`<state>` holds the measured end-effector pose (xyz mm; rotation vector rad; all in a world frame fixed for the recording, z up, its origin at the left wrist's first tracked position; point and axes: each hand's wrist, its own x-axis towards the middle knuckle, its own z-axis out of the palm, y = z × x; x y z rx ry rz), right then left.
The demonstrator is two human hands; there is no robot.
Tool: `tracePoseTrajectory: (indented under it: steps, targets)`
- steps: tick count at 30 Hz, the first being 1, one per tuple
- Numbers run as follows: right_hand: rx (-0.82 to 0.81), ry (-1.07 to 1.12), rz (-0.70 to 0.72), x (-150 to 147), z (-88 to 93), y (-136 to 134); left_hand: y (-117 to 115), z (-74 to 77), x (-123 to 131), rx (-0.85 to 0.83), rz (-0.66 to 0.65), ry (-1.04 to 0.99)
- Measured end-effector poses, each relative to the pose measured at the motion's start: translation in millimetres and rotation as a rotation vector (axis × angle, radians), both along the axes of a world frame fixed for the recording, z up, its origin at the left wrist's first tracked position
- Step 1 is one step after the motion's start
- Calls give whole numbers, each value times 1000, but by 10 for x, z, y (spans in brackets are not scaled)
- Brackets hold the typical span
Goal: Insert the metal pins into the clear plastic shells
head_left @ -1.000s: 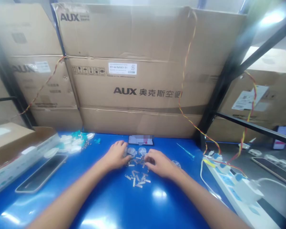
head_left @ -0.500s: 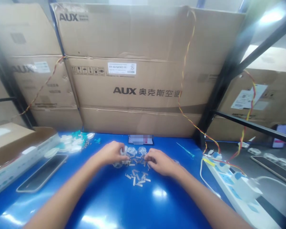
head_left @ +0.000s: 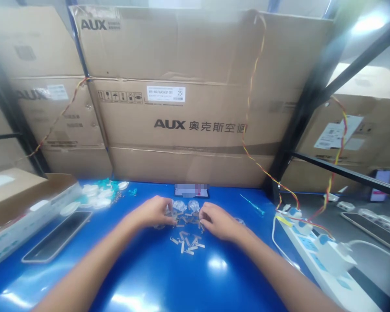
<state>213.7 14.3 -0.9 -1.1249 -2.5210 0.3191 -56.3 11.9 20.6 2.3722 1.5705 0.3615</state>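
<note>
**Left hand** (head_left: 152, 212): curling downward, fingers closing toward the thumb, tips bunched over the near edge of a cluster of clear plastic pieces (head_left: 179, 206). A firm grip on any one piece cannot be confirmed from this view.

**Right hand** (head_left: 218, 222): resting palm-down, fingers bent and tips pressing among small pale strips (head_left: 186, 242). Whether they are gripping a strip is hidden.

**Items between the fingertips:** the clear pieces are lying just ahead of both hands, and the strips are spreading from between the fingertips to just below them. The pieces are likely light, stiff and slick, best taken by their edges. The strips are likely thin, light and easily nudged, best pinched at the ends or slid to an edge.

**Surroundings:** a blue workbench (head_left: 143, 277) is bearing everything, a blurred phone (head_left: 191, 190) is lying beyond the fingertips, and a white power strip (head_left: 312, 247) is running along the bench well right of the right hand.
</note>
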Motion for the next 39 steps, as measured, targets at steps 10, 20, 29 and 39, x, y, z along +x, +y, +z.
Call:
tracePoseTrajectory:
  steps: [10,20,29,39]
  targets:
    - [74,50,-15,-1,-27,14,7,-31,2,-59,-16,-54]
    - [41,141,-31,9,-61,103,18,-67,8,-58,-28,-83]
    - [-97,341,-100,-34,24,96,39,-118,38,-43,-16,-56]
    - [-194,538,-140,-52,22,101,-20,-72,159,-214,-16,-459]
